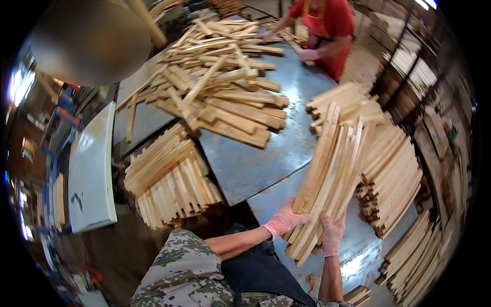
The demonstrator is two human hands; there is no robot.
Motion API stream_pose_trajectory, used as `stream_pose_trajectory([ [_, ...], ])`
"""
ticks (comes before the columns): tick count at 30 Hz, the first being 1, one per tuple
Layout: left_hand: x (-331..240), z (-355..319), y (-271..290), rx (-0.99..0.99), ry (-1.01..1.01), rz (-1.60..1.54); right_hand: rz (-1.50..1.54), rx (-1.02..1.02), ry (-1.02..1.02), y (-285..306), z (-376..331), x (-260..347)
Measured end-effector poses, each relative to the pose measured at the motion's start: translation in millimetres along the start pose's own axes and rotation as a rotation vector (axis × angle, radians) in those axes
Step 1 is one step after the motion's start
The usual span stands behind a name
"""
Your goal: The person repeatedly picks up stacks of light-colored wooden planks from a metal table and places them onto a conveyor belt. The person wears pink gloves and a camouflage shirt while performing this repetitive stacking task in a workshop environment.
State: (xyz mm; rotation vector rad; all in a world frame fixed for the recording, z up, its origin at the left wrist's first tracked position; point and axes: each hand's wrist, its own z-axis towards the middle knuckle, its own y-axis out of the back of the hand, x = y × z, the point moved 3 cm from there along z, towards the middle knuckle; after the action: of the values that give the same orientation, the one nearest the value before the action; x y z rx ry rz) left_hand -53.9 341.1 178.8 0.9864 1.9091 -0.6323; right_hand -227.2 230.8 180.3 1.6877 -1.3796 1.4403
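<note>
The left hand (284, 221), in a pink knit glove, curls its fingers over the near left edge of a bundle of wooden slats (327, 174), and the right hand (332, 234), gloved the same, closes on the bundle's near end from below, so both hands clamp the same handful. The bundle holds roughly eight to ten long, pale slats laid side by side, and it slants away from the hands, its far end raised above the grey metal surface (255, 163). The step in hand looks like gathering and squaring a handful of slats; the next move would call for a firm two-handed hold so that none slips from the fan. Just right of the hands, beyond the bundle, stand the stacked slats (394, 179), several neat rows too many to count. Farther ahead and to the left sprawls a loose heap of slats (225, 87), dozens lying crosswise. Left of the hands, below the surface's edge, lies another sorted pile (169, 179). At the far end one co-worker in red (327, 25) handles slats.
</note>
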Motion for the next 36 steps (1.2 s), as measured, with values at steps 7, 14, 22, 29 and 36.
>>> stream_pose_trajectory([
  [7, -17, -76, 241, -0.214, -0.19, -0.216, -0.001, 0.368, 0.006, -250, -40, -45],
  [14, 24, -194, 490, -0.262, 0.045, -0.052, -0.096, 0.634, -0.127, -435, -197, -133],
  [22, 128, -230, 631, -0.134, 0.483, 0.236, -0.908, 0.978, -0.642, -481, -281, -258],
  [29, 154, -193, 695, -0.018, 0.489, 0.511, -0.434, 0.846, -1.247, -493, -235, -323],
  [36, 109, -166, 697, -0.093, 0.584, 0.936, -0.534, 0.88, -1.193, -530, -223, -322],
])
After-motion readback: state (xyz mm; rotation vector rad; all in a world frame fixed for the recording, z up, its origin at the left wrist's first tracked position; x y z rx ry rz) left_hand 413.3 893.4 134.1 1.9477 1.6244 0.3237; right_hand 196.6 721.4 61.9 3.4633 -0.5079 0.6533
